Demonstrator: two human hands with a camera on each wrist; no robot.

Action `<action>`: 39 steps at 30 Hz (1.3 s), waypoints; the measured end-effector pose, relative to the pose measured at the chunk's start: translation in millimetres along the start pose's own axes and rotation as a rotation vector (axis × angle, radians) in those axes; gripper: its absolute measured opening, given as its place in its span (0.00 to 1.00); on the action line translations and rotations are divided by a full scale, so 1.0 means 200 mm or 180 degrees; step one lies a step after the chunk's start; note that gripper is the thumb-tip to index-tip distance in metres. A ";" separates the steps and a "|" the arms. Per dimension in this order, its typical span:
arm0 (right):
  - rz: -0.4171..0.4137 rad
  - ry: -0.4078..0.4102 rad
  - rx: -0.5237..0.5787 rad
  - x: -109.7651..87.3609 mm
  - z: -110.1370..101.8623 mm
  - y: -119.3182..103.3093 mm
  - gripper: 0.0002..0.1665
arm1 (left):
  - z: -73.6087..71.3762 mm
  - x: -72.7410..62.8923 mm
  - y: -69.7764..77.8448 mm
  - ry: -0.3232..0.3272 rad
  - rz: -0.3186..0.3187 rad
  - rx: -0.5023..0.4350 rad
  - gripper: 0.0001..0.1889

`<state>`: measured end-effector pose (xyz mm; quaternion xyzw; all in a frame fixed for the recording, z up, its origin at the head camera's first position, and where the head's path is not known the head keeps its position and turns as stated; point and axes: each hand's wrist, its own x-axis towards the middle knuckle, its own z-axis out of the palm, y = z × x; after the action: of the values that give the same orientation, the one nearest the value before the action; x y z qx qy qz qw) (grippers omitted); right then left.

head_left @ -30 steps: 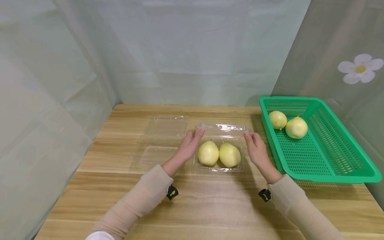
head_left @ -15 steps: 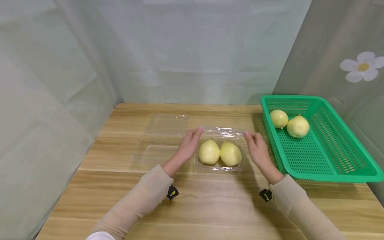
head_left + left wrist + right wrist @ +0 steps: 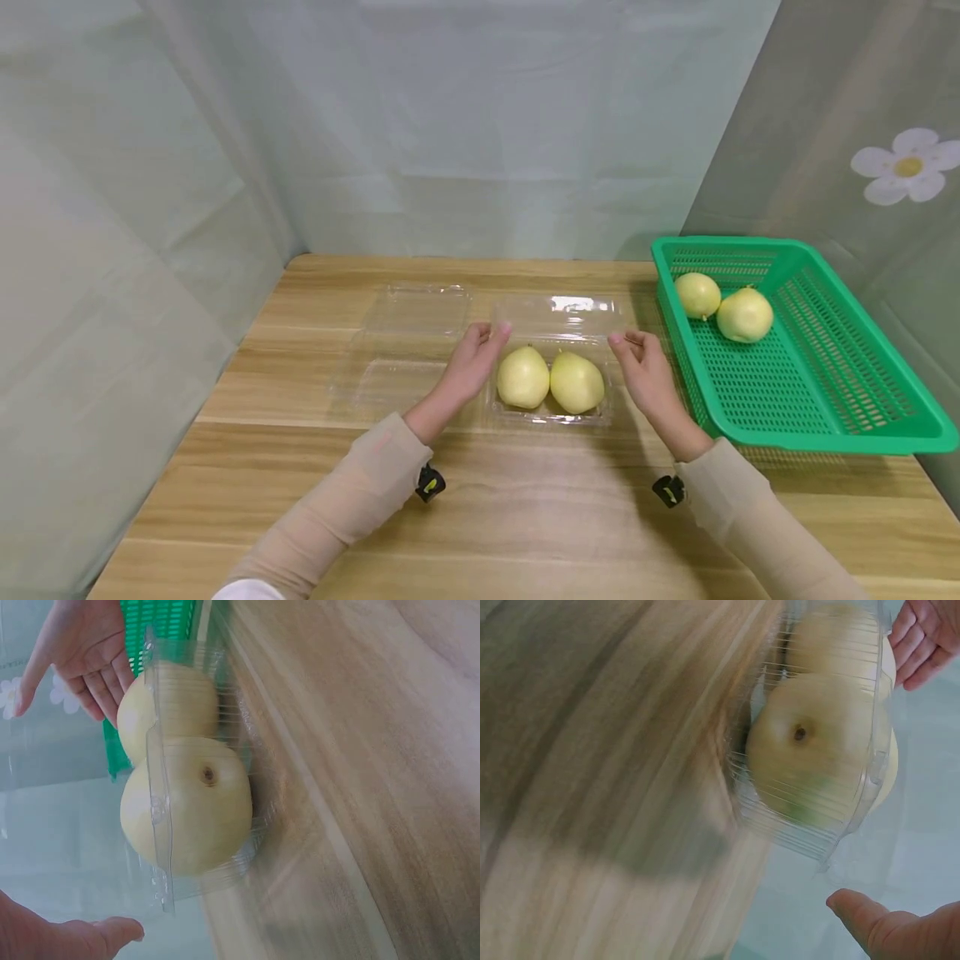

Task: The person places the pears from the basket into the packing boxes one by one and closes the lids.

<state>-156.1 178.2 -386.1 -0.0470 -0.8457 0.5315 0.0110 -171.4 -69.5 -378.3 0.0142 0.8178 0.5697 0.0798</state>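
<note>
Two pale yellow-green pears (image 3: 523, 377) sit side by side in the base of a transparent plastic clamshell box (image 3: 555, 419). Its hinged lid (image 3: 562, 318) is raised and leans back on the far side. By the lid's left edge is my left hand (image 3: 472, 364), and by its right edge my right hand (image 3: 645, 372). Each wrist view shows the opposite hand with straight fingers, palm turned toward the box. The left thumb (image 3: 112, 934) and right thumb (image 3: 870, 919) stick out apart from the box rim. Neither hand grips anything.
A second transparent clamshell (image 3: 412, 312) lies with its lid back, left of the first and partly behind my left hand. The green plastic basket (image 3: 802, 400) at the right holds two more pears (image 3: 745, 315). Light curtains (image 3: 480, 150) hang behind the wooden table (image 3: 525, 517).
The lid tilted toward the pears half a second ago and now leans farther back, away from them. Both hands have stayed nearly in place at its sides.
</note>
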 end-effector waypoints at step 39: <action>0.0025 -0.0142 -0.0210 0.09 0.02 0.02 0.44 | 0.03 0.10 -0.01 0.0064 -0.0309 0.0077 0.41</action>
<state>-174.3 178.7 -392.2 -0.0387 -0.8625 0.5044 -0.0115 -189.7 -63.5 -384.9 -0.0302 0.8251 0.5554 0.0991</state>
